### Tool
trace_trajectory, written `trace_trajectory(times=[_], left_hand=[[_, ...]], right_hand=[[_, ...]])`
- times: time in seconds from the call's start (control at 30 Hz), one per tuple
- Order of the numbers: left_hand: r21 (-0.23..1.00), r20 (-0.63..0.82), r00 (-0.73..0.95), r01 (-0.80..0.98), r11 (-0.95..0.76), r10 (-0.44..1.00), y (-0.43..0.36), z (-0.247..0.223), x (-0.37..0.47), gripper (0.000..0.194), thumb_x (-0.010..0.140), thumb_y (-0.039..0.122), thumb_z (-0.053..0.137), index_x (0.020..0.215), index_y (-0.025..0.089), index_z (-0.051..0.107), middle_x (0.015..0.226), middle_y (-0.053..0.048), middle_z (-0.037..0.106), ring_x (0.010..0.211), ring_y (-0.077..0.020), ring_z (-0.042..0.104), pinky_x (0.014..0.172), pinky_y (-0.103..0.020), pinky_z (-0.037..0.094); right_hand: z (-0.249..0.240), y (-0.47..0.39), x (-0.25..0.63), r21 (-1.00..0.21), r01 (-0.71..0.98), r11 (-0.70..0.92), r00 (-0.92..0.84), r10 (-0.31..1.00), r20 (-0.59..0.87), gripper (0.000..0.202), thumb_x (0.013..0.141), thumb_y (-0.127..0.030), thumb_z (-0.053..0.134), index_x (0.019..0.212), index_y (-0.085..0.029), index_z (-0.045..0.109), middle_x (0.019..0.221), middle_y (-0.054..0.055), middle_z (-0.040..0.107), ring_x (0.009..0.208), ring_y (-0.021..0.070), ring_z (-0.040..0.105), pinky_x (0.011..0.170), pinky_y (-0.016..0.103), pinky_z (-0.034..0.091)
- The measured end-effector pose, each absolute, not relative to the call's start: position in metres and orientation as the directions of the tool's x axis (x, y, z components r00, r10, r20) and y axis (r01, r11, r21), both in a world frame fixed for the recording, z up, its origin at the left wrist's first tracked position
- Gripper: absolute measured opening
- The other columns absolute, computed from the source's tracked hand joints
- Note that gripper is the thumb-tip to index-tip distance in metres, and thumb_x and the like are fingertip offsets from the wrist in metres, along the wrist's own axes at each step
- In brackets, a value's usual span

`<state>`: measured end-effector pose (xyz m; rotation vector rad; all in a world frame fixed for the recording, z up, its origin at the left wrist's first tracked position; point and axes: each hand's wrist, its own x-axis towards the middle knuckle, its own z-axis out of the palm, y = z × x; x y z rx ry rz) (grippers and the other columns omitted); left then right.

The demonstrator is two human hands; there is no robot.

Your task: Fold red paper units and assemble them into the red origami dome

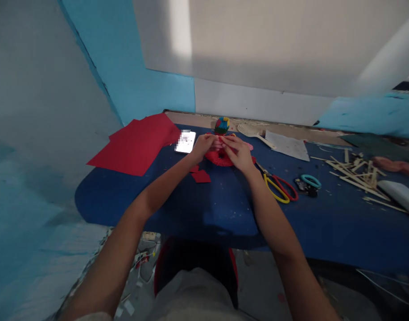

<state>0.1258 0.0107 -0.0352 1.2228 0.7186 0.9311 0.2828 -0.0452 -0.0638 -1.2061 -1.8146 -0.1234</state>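
A: At the far edge of the blue bench (224, 209), both hands are working together on the red pleated paper fan (221, 157). The left hand (204, 147) has its fingers pinched shut on the fan's top folds.

B: And the right hand (236, 151) meets it, fingers closed on the same folds, pressing down over the fan.

A: The risk, I'd say: that thin paper could tear or the pleats spring apart if either pinch slips.

B: Agreed. The small red offcuts (200, 175) lie just beside the left wrist, easy to sweep off the near edge.

A: The scissors (279, 187) sit near the right forearm, too; a careless elbow could knock them.

B: The red paper sheets (137, 143) overhang the left corner, and the phone (186, 141) lies just beside them.
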Motion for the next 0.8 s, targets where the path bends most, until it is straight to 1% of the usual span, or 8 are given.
trace_trajectory(times=[0.1, 0.17, 0.23, 0.33, 0.4, 0.53, 0.7, 0.8], left_hand=[[0.976, 0.117, 0.528, -0.219, 0.002, 0.841, 0.013, -0.037, 0.124, 0.009, 0.08, 0.022, 0.067, 0.08, 0.013, 0.066, 0.074, -0.002, 0.071, 0.069, -0.0105, 0.068, 0.072, -0.024, 0.054], [0.97, 0.191, 0.549, -0.233, -0.071, 0.814, 0.015, -0.04, 0.124, 0.013, 0.073, 0.022, 0.074, 0.081, 0.014, 0.067, 0.076, -0.001, 0.071, 0.071, -0.0109, 0.068, 0.073, -0.024, 0.054], [0.957, 0.26, 0.549, -0.256, -0.136, 0.795, 0.017, -0.042, 0.125, 0.019, 0.07, 0.025, 0.076, 0.082, 0.014, 0.068, 0.077, -0.001, 0.072, 0.071, -0.0117, 0.068, 0.074, -0.026, 0.055], [0.93, 0.357, 0.556, -0.285, -0.231, 0.751, 0.018, -0.045, 0.126, 0.028, 0.068, 0.034, 0.078, 0.087, 0.016, 0.069, 0.081, -0.003, 0.073, 0.076, -0.0138, 0.068, 0.076, -0.029, 0.055], [0.912, 0.406, 0.554, -0.292, -0.287, 0.727, 0.019, -0.046, 0.126, 0.032, 0.066, 0.038, 0.08, 0.088, 0.016, 0.07, 0.085, -0.004, 0.073, 0.079, -0.0149, 0.068, 0.077, -0.03, 0.055], [0.895, 0.444, 0.521, -0.282, -0.345, 0.729, 0.02, -0.047, 0.126, 0.034, 0.064, 0.039, 0.081, 0.086, 0.016, 0.07, 0.087, -0.005, 0.073, 0.083, -0.0168, 0.068, 0.078, -0.032, 0.054], [0.903, 0.429, 0.486, -0.245, -0.353, 0.761, 0.013, -0.041, 0.125, 0.031, 0.064, 0.036, 0.08, 0.085, 0.016, 0.069, 0.083, -0.004, 0.072, 0.079, -0.0143, 0.067, 0.075, -0.028, 0.053], [0.919, 0.393, 0.471, -0.187, -0.346, 0.79, 0.007, -0.035, 0.125, 0.026, 0.066, 0.031, 0.078, 0.083, 0.016, 0.066, 0.08, -0.001, 0.07, 0.075, -0.0111, 0.064, 0.072, -0.024, 0.051]], right_hand=[[-0.061, -0.045, 0.284, -0.42, 0.719, 0.553, -0.055, 0.648, 0.76, 0.03, 0.09, -0.034, 0.053, 0.109, -0.024, 0.073, 0.116, 0.009, 0.071, 0.107, 0.0233, 0.066, 0.096, 0.044, 0.051], [-0.059, -0.044, 0.283, -0.513, 0.644, 0.567, 0.027, 0.653, 0.757, 0.026, 0.088, -0.038, 0.057, 0.103, -0.026, 0.075, 0.11, 0.007, 0.072, 0.103, 0.0221, 0.067, 0.095, 0.043, 0.051], [-0.057, -0.044, 0.281, -0.643, 0.523, 0.56, 0.143, 0.686, 0.714, 0.025, 0.083, -0.042, 0.063, 0.101, -0.028, 0.074, 0.102, 0.005, 0.074, 0.094, 0.0203, 0.069, 0.088, 0.04, 0.054], [-0.053, -0.045, 0.279, -0.768, 0.338, 0.545, 0.239, 0.739, 0.63, 0.033, 0.074, -0.044, 0.072, 0.103, -0.028, 0.071, 0.092, 0.002, 0.074, 0.08, 0.0174, 0.069, 0.076, 0.035, 0.055], [-0.05, -0.047, 0.277, -0.788, 0.292, 0.542, 0.239, 0.756, 0.609, 0.033, 0.07, -0.045, 0.076, 0.097, -0.026, 0.071, 0.087, 0.001, 0.073, 0.076, 0.0163, 0.068, 0.073, 0.033, 0.054], [-0.046, -0.049, 0.274, -0.794, 0.288, 0.536, 0.253, 0.757, 0.603, 0.028, 0.066, -0.042, 0.078, 0.086, -0.024, 0.072, 0.081, 0.0, 0.072, 0.072, 0.0146, 0.065, 0.07, 0.031, 0.052], [-0.043, -0.052, 0.273, -0.795, 0.301, 0.527, 0.255, 0.759, 0.599, 0.029, 0.067, -0.042, 0.076, 0.089, -0.024, 0.071, 0.084, 0.001, 0.072, 0.072, 0.0147, 0.064, 0.069, 0.031, 0.051], [-0.042, -0.055, 0.274, -0.79, 0.363, 0.494, 0.216, 0.78, 0.587, 0.033, 0.069, -0.046, 0.075, 0.094, -0.025, 0.071, 0.088, 0.003, 0.071, 0.076, 0.0164, 0.065, 0.069, 0.031, 0.05]])
